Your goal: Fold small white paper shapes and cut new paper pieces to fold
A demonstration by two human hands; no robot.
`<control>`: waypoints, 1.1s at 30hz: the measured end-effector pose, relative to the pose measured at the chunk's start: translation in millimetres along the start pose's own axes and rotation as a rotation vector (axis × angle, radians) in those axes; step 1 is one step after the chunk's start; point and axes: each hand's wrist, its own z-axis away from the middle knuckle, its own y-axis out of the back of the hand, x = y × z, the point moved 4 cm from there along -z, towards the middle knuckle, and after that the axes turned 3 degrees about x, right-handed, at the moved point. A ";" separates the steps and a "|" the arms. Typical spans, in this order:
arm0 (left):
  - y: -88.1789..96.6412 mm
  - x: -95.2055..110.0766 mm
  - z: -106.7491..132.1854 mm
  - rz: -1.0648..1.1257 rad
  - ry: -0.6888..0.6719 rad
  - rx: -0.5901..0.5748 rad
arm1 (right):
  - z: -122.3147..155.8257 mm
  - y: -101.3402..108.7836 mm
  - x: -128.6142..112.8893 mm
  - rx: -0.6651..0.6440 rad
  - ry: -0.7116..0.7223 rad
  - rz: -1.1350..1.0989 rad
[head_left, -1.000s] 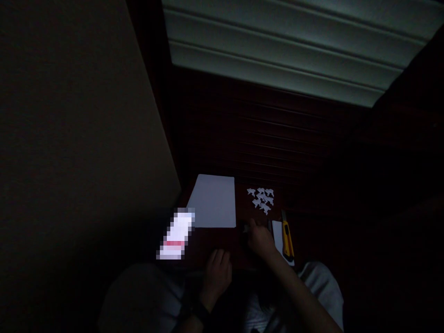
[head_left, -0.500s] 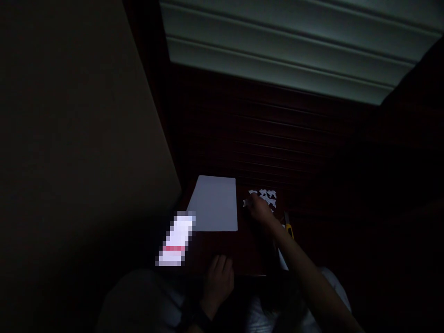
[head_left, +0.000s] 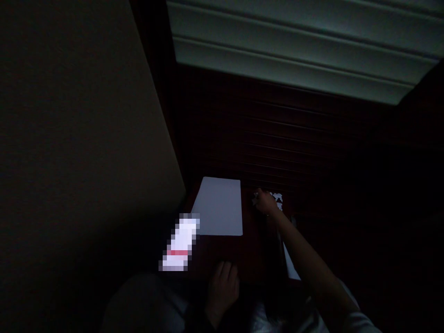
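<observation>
My right hand [head_left: 266, 202] is over a group of small torn paper scraps [head_left: 278, 199] on the right of a dark table. Its fingers are closed at a white scrap [head_left: 255, 200] by the fingertips; the grip itself is too dark to see in detail. My left hand [head_left: 225, 282] rests at the table's near edge with its fingers curled in and nothing visible in them. A white sheet of paper [head_left: 220, 208] lies flat to the left of the scraps.
A lit phone screen [head_left: 180, 243], blurred into blocks, overlaps the sheet's near left corner. Something white and flat [head_left: 290, 261] shows beside the right forearm. A pale wall [head_left: 104, 115] stands left, and a dark slatted panel [head_left: 277, 125] rises behind the table [head_left: 215, 254].
My right hand has moved slightly farther away, over the scraps. The whole view has shifted a little, and the yellow-handled cutter beside the right forearm is now hidden. My left hand stays put.
</observation>
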 end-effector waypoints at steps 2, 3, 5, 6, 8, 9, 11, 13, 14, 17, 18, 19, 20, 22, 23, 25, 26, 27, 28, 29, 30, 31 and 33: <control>0.3 0.1 -0.8 0.004 0.002 -0.007 | 4.6 1.4 -3.5 0.011 0.004 -0.020; 0.1 0.0 -1.1 0.006 0.007 -0.014 | 8.7 0.7 -7.2 0.018 -0.002 -0.038; -1.1 -0.3 -1.5 0.007 0.018 -0.037 | 22.1 -5.0 -19.8 0.021 -0.024 -0.082; -1.9 -0.1 -1.6 0.010 0.017 -0.048 | 31.8 -9.5 -27.6 0.028 -0.062 -0.149; -3.0 0.3 -1.9 0.014 0.017 -0.063 | 56.7 -21.4 -49.7 0.031 -0.065 -0.256; -2.9 0.4 -2.3 0.018 0.018 -0.064 | 71.1 -27.2 -61.6 0.049 -0.058 -0.280; -1.7 0.4 -3.9 0.035 0.028 -0.068 | 100.4 -35.1 -82.9 0.148 -0.043 -0.273; 0.1 0.2 -6.1 0.058 0.039 -0.096 | 123.9 -40.1 -100.4 0.205 0.039 -0.249; 1.3 0.4 -7.2 0.070 0.034 -0.113 | 131.7 -41.7 -106.9 0.199 0.102 -0.232; 5.7 0.7 -9.5 0.087 0.014 -0.117 | 138.5 -41.8 -111.6 0.141 0.238 -0.197; 7.3 0.7 -9.7 0.086 0.011 -0.102 | 136.6 -41.2 -110.3 0.116 0.279 -0.188; 8.4 0.7 -9.8 0.084 0.010 -0.091 | 133.8 -40.6 -108.2 0.096 0.315 -0.176; 9.1 0.7 -9.7 0.082 0.010 -0.087 | 130.5 -40.4 -106.0 0.078 0.344 -0.164; 9.8 0.9 -9.4 0.080 0.013 -0.099 | 124.6 -41.7 -102.1 0.049 0.381 -0.132; 10.2 1.0 -9.3 0.081 0.016 -0.107 | 122.4 -42.7 -100.8 0.042 0.394 -0.113; 11.6 1.1 -9.6 0.084 0.022 -0.107 | 119.4 -44.5 -99.3 0.045 0.420 -0.071; 12.5 1.3 -9.8 0.086 0.022 -0.104 | 118.2 -45.1 -99.0 0.052 0.438 -0.053; 13.2 1.4 -10.0 0.087 0.020 -0.106 | 116.9 -45.5 -98.6 0.060 0.456 -0.037; 13.6 1.6 -10.3 0.086 0.016 -0.110 | 115.3 -45.9 -98.0 0.065 0.474 -0.027; 14.0 1.7 -10.5 0.086 0.013 -0.119 | 113.5 -46.5 -97.3 0.065 0.489 -0.020; 14.3 1.7 -10.8 0.084 0.014 -0.128 | 111.4 -47.3 -96.3 0.063 0.502 -0.018; 14.6 1.4 -11.2 0.082 0.020 -0.137 | 109.4 -48.2 -95.3 0.060 0.515 -0.019; 15.7 1.0 -11.9 0.081 0.035 -0.146 | 106.2 -50.1 -93.5 0.061 0.540 -0.024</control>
